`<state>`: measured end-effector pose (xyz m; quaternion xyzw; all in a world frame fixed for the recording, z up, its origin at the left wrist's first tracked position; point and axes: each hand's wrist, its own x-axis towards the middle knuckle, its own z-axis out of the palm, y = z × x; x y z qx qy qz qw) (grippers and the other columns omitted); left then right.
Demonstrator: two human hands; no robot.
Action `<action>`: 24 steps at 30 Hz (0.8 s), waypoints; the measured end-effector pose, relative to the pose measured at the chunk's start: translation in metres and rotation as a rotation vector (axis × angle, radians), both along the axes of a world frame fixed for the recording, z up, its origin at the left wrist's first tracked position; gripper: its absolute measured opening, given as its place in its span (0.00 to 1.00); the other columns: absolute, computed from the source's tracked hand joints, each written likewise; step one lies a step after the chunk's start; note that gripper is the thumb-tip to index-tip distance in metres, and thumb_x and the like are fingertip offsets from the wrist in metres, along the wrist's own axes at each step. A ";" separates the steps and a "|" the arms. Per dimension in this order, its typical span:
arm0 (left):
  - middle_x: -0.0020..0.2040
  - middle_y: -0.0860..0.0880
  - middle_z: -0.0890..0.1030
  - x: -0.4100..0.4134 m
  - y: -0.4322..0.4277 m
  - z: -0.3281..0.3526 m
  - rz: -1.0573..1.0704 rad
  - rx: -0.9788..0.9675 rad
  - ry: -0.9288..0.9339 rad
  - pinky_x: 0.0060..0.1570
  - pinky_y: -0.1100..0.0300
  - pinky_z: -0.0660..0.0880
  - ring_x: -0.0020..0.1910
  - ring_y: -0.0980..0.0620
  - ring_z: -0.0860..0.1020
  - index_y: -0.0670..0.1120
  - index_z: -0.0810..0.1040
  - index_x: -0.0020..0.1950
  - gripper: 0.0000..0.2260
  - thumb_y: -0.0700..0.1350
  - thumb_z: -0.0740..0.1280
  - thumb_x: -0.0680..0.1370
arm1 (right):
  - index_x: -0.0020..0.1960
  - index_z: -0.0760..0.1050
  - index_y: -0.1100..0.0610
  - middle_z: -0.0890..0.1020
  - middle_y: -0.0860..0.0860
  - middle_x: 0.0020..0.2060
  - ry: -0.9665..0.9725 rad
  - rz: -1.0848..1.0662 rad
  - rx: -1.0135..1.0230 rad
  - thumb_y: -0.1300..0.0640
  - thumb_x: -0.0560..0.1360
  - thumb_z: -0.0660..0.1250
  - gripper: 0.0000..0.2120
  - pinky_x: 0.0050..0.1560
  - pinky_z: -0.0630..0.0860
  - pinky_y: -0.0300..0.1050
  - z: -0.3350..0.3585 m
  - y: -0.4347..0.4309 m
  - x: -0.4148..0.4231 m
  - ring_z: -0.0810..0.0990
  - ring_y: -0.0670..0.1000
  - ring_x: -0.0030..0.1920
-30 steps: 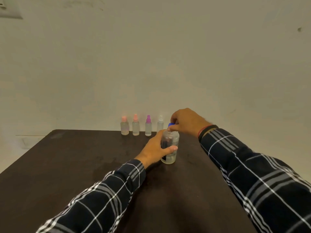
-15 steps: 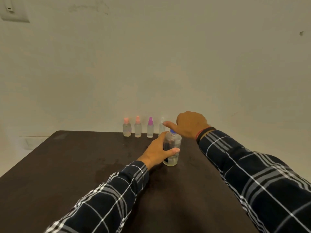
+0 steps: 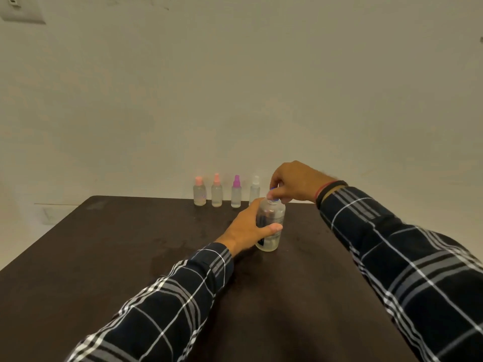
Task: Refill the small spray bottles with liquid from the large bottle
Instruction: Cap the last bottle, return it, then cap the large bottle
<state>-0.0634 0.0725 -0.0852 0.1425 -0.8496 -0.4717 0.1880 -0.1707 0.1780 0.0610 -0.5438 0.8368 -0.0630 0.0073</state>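
Note:
The large clear bottle (image 3: 271,226) stands upright on the dark table (image 3: 130,257), with a little liquid at its bottom. My left hand (image 3: 248,228) grips its body from the left. My right hand (image 3: 292,182) pinches the blue cap (image 3: 274,198) on top with curled fingers. Behind them, several small spray bottles stand in a row at the table's far edge: two with pink tops (image 3: 199,190) (image 3: 216,192), one with a purple top (image 3: 236,193) and one with a white top (image 3: 254,190), partly hidden by my hands.
A plain wall rises right behind the table's far edge. A switch plate (image 3: 22,11) is on the wall at the upper left. A faint wet patch (image 3: 170,254) marks the table left of my left forearm.
My right hand's fingers, lifted and spread half a second ago, have come back down and closed on the blue cap. My left hand keeps its grip on the bottle.

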 end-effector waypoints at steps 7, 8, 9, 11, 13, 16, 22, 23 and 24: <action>0.67 0.57 0.76 0.002 0.002 0.002 0.002 -0.004 0.002 0.69 0.49 0.72 0.65 0.55 0.75 0.56 0.65 0.74 0.32 0.59 0.75 0.74 | 0.42 0.80 0.55 0.84 0.51 0.38 -0.027 -0.245 -0.118 0.24 0.74 0.49 0.37 0.47 0.80 0.49 -0.008 0.003 0.002 0.82 0.50 0.36; 0.68 0.56 0.76 0.002 0.002 0.002 0.003 -0.006 -0.002 0.70 0.48 0.71 0.66 0.54 0.75 0.56 0.65 0.74 0.33 0.59 0.75 0.73 | 0.51 0.80 0.54 0.84 0.50 0.45 -0.183 -0.191 -0.142 0.27 0.76 0.53 0.33 0.49 0.81 0.48 -0.005 0.006 -0.003 0.83 0.49 0.40; 0.69 0.55 0.75 0.001 0.002 0.003 0.005 -0.009 -0.004 0.70 0.47 0.71 0.67 0.53 0.74 0.56 0.64 0.75 0.33 0.59 0.75 0.73 | 0.59 0.79 0.51 0.83 0.49 0.51 -0.299 -0.102 -0.134 0.34 0.78 0.59 0.24 0.49 0.82 0.46 -0.002 0.008 -0.008 0.83 0.48 0.44; 0.71 0.54 0.74 0.000 0.001 0.003 0.010 -0.010 -0.009 0.71 0.46 0.70 0.69 0.52 0.73 0.57 0.63 0.75 0.35 0.60 0.75 0.73 | 0.64 0.78 0.48 0.82 0.48 0.57 -0.325 0.070 -0.053 0.49 0.78 0.68 0.15 0.50 0.81 0.41 0.001 0.012 -0.013 0.81 0.47 0.51; 0.70 0.55 0.74 0.001 0.000 0.001 0.006 -0.006 -0.013 0.70 0.45 0.71 0.69 0.52 0.73 0.58 0.63 0.75 0.35 0.61 0.74 0.72 | 0.60 0.82 0.49 0.83 0.48 0.55 -0.234 0.104 -0.036 0.54 0.76 0.71 0.12 0.53 0.79 0.40 -0.003 0.012 -0.016 0.82 0.46 0.50; 0.67 0.56 0.76 0.001 0.001 0.000 0.009 -0.006 0.012 0.69 0.49 0.72 0.66 0.55 0.75 0.57 0.65 0.74 0.33 0.59 0.75 0.73 | 0.48 0.84 0.54 0.86 0.49 0.40 -0.141 0.007 -0.075 0.46 0.75 0.72 0.11 0.49 0.81 0.43 -0.005 0.006 -0.009 0.84 0.46 0.40; 0.68 0.55 0.76 0.002 0.001 0.000 0.005 0.002 0.018 0.69 0.53 0.71 0.66 0.55 0.75 0.56 0.65 0.74 0.32 0.56 0.75 0.74 | 0.36 0.77 0.54 0.81 0.51 0.34 0.120 -0.289 -0.143 0.23 0.73 0.50 0.37 0.44 0.80 0.50 -0.025 0.002 0.007 0.79 0.51 0.34; 0.67 0.56 0.76 0.002 0.002 0.001 0.003 0.006 0.015 0.69 0.53 0.71 0.66 0.55 0.75 0.56 0.65 0.74 0.32 0.56 0.75 0.74 | 0.39 0.78 0.54 0.82 0.52 0.35 0.012 -0.292 -0.184 0.22 0.72 0.48 0.38 0.45 0.80 0.50 -0.024 0.006 0.004 0.80 0.51 0.34; 0.67 0.56 0.76 0.002 0.002 0.002 0.002 0.008 0.011 0.69 0.53 0.71 0.65 0.55 0.75 0.56 0.65 0.74 0.32 0.56 0.75 0.74 | 0.45 0.79 0.53 0.83 0.51 0.38 -0.120 -0.251 -0.236 0.23 0.73 0.50 0.36 0.45 0.80 0.49 -0.021 0.010 -0.001 0.81 0.50 0.36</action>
